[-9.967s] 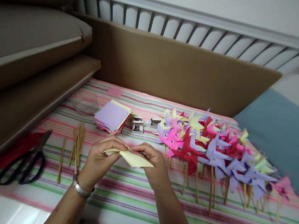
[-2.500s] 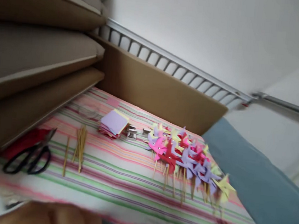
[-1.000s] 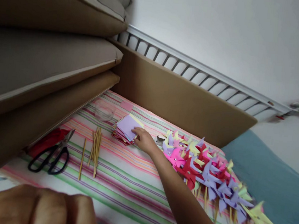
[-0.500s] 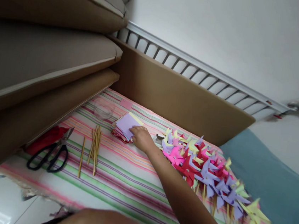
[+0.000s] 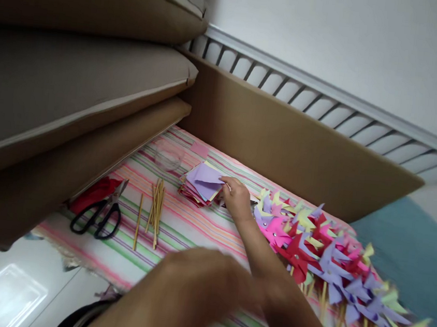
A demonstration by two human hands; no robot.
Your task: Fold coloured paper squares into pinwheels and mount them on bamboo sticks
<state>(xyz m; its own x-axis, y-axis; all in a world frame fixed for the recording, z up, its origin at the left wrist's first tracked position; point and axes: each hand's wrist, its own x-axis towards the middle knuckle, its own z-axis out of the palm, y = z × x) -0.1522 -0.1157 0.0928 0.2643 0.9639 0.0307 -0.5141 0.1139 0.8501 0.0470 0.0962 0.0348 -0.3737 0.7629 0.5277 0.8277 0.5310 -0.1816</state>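
**Right hand lifting a lilac sheet at the paper stack**

Far left, the black-handled scissors point(image 5: 98, 214) are lying on a red scrap point(image 5: 92, 199), tucked against the foot of the stacked brown cushions point(image 5: 73, 96), where they are sitting well apart from the hands. Just to their right, a loose bundle of wooden sticks point(image 5: 153, 211) is resting lengthwise on the striped cloth point(image 5: 192, 228), with one stick lying a little apart from the rest. Beyond them, a clear round lid or dish point(image 5: 168, 155), too faint to name surely, is sitting near the cushions.

The stack of coloured paper squares point(image 5: 200, 185) is lying further in, near the cardboard panel point(image 5: 302, 146). The right hand point(image 5: 236, 199) is reaching across to it, fingers curled, pinching the near corner of the top lilac sheet point(image 5: 206, 175), which is tilting up off the pile. The left hand point(image 5: 197, 291) is hanging close to the camera, badly blurred; I cannot tell how far it is open or whether it is holding anything.

To the right, finished pinwheels point(image 5: 312, 241) are lying in an overlapping row, heads toward the panel and sticks toward the near edge, crowding just beside the right forearm. The open stretch of cloth lies between the sticks and the forearm; the cushions are closing off the left and the panel the back.
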